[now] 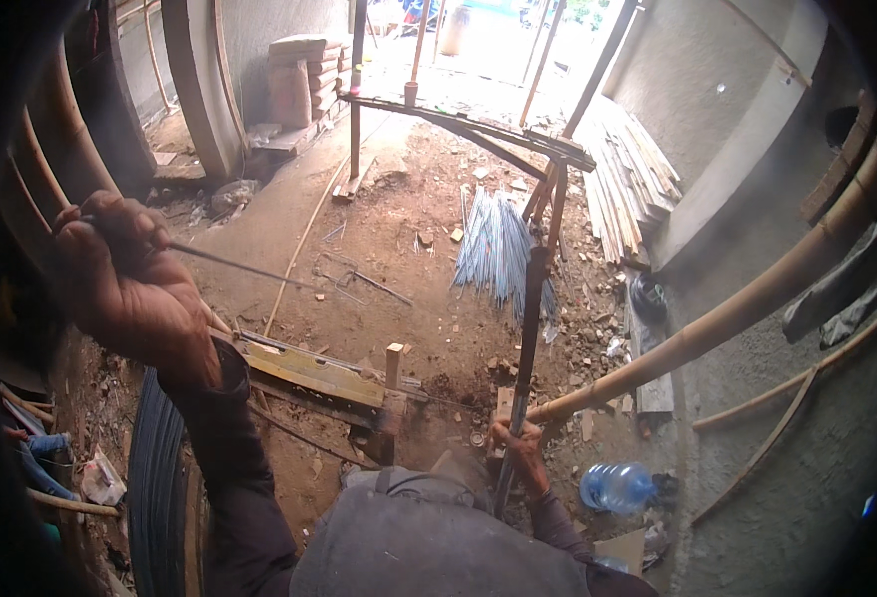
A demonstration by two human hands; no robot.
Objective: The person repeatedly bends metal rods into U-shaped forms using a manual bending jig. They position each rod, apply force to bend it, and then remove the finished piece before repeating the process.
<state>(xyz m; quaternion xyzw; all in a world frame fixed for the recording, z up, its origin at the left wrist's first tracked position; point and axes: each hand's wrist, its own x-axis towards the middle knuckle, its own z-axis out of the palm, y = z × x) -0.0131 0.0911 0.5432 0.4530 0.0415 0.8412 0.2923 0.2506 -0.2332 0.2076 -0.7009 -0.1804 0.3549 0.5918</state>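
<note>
My left hand point(125, 274) is raised at the left, its fingers curled round a thin metal rod point(239, 263). The rod slants down to the right, its far end over the dirt floor. Low and right of the middle, my right hand point(521, 450) is closed round a long dark bar point(531, 333) that runs steeply away from me; its exact kind is hard to make out. A bamboo pole point(707, 348) comes in from the right, close to that hand. Between my arms stands a low wooden trestle point(309, 373) with a yellowish plank and a short upright peg.
Bluish metal rods point(495, 244) lie heaped ahead, near a raised plank frame point(458, 124). Boards point(622, 189) are stacked by the right wall. A clear blue water jug point(617, 488) lies at the lower right. Dark bundled rods point(155, 488) run along my left; stacked sacks point(309, 75) stand farther back.
</note>
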